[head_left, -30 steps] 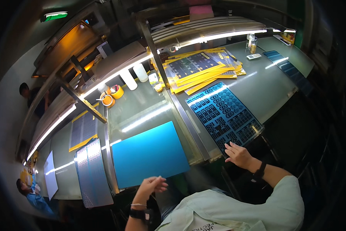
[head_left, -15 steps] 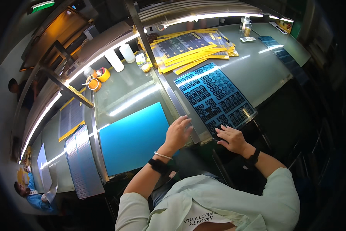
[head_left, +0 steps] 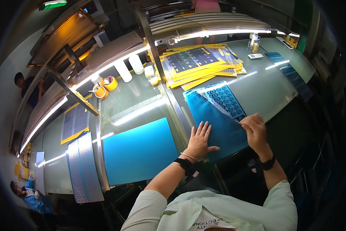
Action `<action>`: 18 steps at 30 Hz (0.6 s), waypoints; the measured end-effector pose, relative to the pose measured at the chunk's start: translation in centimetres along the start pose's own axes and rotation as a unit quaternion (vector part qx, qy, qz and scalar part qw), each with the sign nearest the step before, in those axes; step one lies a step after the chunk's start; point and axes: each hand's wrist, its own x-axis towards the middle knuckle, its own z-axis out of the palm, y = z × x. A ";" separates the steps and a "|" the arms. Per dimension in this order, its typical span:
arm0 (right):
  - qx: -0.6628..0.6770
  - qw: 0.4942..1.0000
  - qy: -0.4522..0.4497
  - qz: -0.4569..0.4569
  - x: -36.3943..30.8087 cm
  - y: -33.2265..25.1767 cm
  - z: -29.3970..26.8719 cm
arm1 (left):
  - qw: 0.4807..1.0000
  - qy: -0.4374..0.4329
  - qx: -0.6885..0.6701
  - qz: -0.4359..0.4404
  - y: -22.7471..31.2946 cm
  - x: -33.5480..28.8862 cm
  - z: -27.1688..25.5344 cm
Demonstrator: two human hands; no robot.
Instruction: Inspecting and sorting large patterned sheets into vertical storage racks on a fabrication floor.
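A blue panel (head_left: 215,133) lies on the bench in front of me. Black-patterned film (head_left: 223,97) covers its far right part, while the near and left parts show plain blue. The film's lifted edge runs diagonally, whitish and curled, from the panel's far left down to my right hand (head_left: 254,129). That hand pinches the film at the panel's right side and is slightly blurred. My left hand (head_left: 200,140) rests flat on the plain blue surface with fingers spread. Left of it, past a metal strip, is another plain blue sheet (head_left: 140,148).
Yellow-edged patterned films (head_left: 198,61) are piled beyond the panel. A metal post (head_left: 152,42) and lit lamp rail (head_left: 223,32) stand over the bench. White bottles (head_left: 136,64), orange tape (head_left: 110,82) and stacked patterned panels (head_left: 84,169) lie leftward. A co-worker (head_left: 36,196) is far left.
The pattern covered the whole panel before; now the film is raised from its near and left parts. My right hand has closed on the film, and my left hand has moved onto the panel.
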 end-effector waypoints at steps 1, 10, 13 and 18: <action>-0.031 0.999 0.014 -0.036 1.6 -1.6 -1.4 | 1.000 0.020 -0.009 -0.023 0.1 0.0 0.5; -0.095 0.990 0.002 -0.100 5.1 -7.1 -7.3 | 0.987 0.030 -0.056 -0.148 0.5 0.7 2.9; 0.067 0.996 -0.001 0.054 0.3 -3.0 -4.6 | 0.919 0.025 -0.375 -0.116 -2.2 -2.3 -3.0; 0.304 0.892 -0.077 0.327 -7.5 -2.4 2.7 | 0.353 0.213 -0.896 -0.166 -10.3 -14.3 -6.3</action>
